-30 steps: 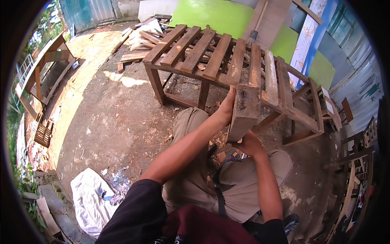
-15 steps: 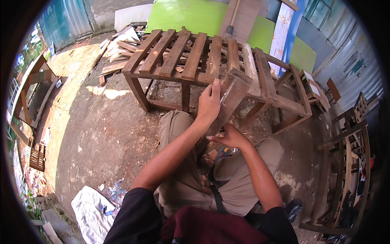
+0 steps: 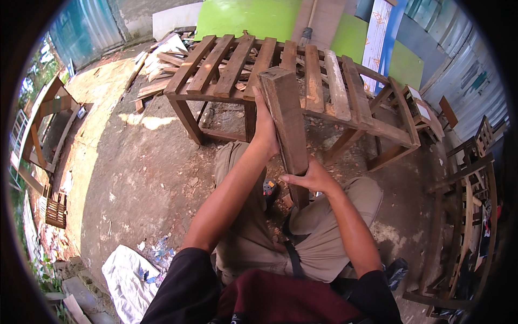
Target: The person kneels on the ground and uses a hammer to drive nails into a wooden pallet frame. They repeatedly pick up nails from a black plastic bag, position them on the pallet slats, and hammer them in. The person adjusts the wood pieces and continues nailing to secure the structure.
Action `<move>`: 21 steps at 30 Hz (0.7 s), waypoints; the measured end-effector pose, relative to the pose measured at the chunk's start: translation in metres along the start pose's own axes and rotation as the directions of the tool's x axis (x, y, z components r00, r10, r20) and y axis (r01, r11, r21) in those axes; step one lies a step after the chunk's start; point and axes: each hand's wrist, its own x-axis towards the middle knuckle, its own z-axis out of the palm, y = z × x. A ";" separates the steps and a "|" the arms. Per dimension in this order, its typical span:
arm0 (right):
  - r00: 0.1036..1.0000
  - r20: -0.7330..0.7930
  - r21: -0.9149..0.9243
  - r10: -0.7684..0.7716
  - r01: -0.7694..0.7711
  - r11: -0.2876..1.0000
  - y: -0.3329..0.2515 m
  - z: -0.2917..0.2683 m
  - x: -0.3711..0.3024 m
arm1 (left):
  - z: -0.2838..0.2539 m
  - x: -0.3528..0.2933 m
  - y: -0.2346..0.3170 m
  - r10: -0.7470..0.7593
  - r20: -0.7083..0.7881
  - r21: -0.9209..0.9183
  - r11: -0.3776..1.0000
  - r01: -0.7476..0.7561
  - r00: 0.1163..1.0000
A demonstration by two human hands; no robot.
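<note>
Between my knees I hold a thick brown wooden beam (image 3: 287, 121) with both hands, its squared end raised toward the slatted frame. My left hand (image 3: 265, 127) grips its left side near the upper part, the palm against the wood. Lower down, my right hand (image 3: 310, 178) is closed round it from the right, with the thumb across the near face. The beam's bottom end drops between my legs and is partly hidden. Just beyond stands a slatted wooden bench frame (image 3: 232, 66), one of its slats whitish; the beam covers part of it.
Scrap wood (image 3: 162, 67) is piled behind the frame at left. Green boards (image 3: 248, 19) and a broom (image 3: 306, 33) lean at the back. A white cloth (image 3: 127, 283) lies on the floor at lower left. Wooden furniture frames (image 3: 464, 216) crowd the right side.
The beam has turned more upright, and its upper end has swung left. My left hand has moved left and up along with it; my right hand now wraps its lower part.
</note>
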 end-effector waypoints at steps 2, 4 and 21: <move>0.998 -0.016 0.019 0.055 -0.055 0.998 -0.006 0.000 -0.001 | -0.005 0.004 0.000 0.012 -0.012 -0.043 0.999 -0.012 1.000; 1.000 -0.024 0.018 0.009 -0.009 1.000 -0.010 0.003 0.000 | -0.009 0.006 0.000 0.016 -0.020 -0.050 0.999 -0.017 1.000; 0.989 0.039 0.437 0.142 -0.145 0.888 0.010 -0.004 -0.013 | -0.017 0.015 -0.001 -0.141 -0.013 -0.043 0.989 0.141 0.990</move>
